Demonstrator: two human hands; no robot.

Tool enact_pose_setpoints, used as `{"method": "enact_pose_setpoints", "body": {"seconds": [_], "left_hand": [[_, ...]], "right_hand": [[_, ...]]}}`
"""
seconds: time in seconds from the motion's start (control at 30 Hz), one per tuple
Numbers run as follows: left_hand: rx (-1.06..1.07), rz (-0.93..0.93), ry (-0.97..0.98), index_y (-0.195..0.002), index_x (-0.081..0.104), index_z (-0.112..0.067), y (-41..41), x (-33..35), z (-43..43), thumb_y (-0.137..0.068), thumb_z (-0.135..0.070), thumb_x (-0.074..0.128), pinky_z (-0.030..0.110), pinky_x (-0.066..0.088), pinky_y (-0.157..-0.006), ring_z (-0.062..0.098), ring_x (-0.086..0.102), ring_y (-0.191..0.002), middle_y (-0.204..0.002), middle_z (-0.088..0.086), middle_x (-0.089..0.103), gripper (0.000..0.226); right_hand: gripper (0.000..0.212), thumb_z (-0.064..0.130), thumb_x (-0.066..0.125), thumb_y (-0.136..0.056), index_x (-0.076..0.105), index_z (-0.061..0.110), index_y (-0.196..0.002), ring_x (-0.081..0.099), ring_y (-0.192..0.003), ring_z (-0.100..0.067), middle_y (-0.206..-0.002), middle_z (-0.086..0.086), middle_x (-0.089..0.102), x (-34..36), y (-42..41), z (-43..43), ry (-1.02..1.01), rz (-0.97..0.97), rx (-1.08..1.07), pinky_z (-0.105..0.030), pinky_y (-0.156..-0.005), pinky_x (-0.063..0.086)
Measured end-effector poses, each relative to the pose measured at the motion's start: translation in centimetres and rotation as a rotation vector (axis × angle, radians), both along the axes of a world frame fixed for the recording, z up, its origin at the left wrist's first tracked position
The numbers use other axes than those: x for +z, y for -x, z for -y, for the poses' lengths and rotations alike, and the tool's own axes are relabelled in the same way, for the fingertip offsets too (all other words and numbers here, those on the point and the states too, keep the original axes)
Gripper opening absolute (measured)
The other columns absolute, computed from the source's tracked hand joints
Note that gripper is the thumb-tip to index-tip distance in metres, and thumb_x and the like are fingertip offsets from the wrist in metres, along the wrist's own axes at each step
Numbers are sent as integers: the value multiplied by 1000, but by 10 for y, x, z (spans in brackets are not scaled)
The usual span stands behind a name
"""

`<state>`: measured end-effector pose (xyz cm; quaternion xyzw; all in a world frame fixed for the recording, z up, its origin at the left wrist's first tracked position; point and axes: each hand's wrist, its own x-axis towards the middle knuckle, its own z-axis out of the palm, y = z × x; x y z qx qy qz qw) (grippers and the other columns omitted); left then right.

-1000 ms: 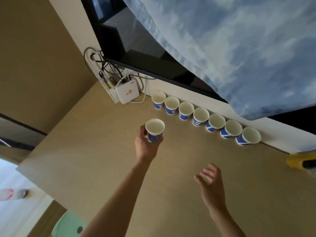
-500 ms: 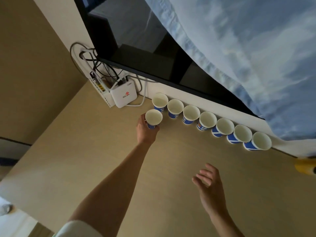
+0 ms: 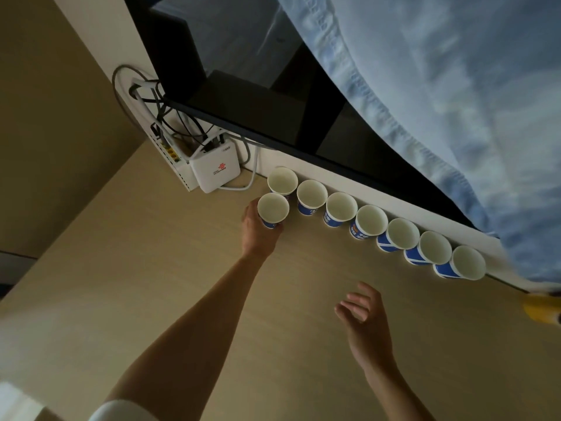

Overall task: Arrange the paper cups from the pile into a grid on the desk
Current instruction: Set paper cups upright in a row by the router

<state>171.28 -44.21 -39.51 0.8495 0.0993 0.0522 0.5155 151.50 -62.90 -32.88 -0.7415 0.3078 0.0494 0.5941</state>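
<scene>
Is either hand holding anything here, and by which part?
The left hand grips a blue-and-white paper cup around its lower side wall, rim up. The right hand holds nothing.

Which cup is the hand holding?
The lone cup gripped by the left hand, in front of the left end of the row of seven cups; no hand holds those.

A left hand [image 3: 258,230] grips a paper cup [image 3: 272,210] just in front of a row of seven cups [image 3: 372,221] on a desk [image 3: 151,284] — right hand [image 3: 365,326] relaxed, holding nothing.
</scene>
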Motion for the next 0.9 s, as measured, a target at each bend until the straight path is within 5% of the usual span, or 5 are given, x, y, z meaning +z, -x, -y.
{"method": "enact_pose_setpoints", "body": {"seconds": [0.4,0.6,0.77,0.9], "left_hand": [[9,-71,-64,-123,54,-13,3,2,2,-63,-14,90,31,48,-75,26,61,-104,-115,7,64,70],[69,-174,-40,-129,49,-15,13,6,-2,-64,-18,90,38,53,-85,23,60,-108,-123,5,61,77],[168,-243,22,-136,45,-14,85,20,0,-71,-15,85,45,52,-92,29,59,-109,-123,8,60,76],[-5,-298,123,-132,49,-18,175,47,35,-76,-17,86,44,54,-88,20,61,-103,-114,-3,61,67]], "right_hand": [[59,3,74,-87,47,20,-136,66,-103,-6,-118,-4,63,3,9,5,2,-11,-25,-14,-70,51],[60,9,75,-87,45,24,-136,66,-104,-7,-118,-2,63,10,19,13,6,-18,-32,-17,-74,48],[58,9,76,-85,46,28,-131,66,-100,-5,-114,2,62,25,25,25,13,1,-71,-16,-72,50],[58,9,76,-84,46,21,-132,64,-97,-2,-112,3,61,33,43,40,43,28,-111,-14,-73,50]]}}
